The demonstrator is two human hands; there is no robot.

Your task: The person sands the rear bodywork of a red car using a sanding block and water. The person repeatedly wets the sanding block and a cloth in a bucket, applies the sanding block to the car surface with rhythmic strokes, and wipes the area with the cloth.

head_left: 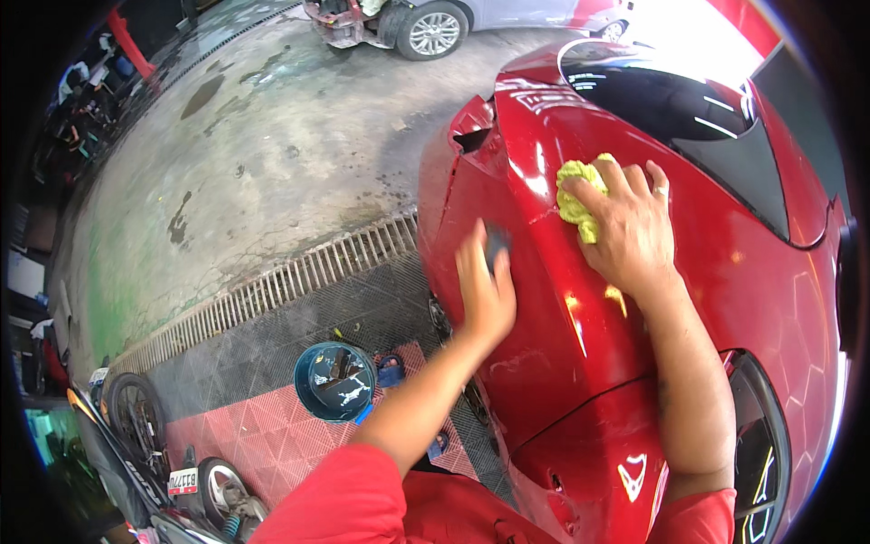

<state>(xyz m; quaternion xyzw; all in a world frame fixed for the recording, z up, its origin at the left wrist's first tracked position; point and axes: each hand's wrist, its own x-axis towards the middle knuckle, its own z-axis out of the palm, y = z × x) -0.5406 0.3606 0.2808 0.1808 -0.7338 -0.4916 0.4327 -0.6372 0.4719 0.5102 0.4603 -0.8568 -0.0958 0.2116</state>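
Observation:
A glossy red car (580, 331) fills the right side of the head view. Against its side panel, my left hand (485, 288) is closed on a small dark pad (497, 245); the hand is slightly smeared by motion. My right hand (633, 222) presses a crumpled yellow-green cloth (576, 204) onto the upper body panel, fingers bent over it. Part of the cloth is hidden under the palm. Beyond my left hand, a dark gap with a ragged edge (473, 138) shows at the car's far corner.
A blue-green bucket (301, 399) of dark, foamy water stands on red and grey floor tiles (240, 426). Blue sandals (391, 371) lie beside it. A drain grate (299, 276) crosses the floor. Motorcycles (127, 462) stand lower left; a silver car (526, 14) is at the back.

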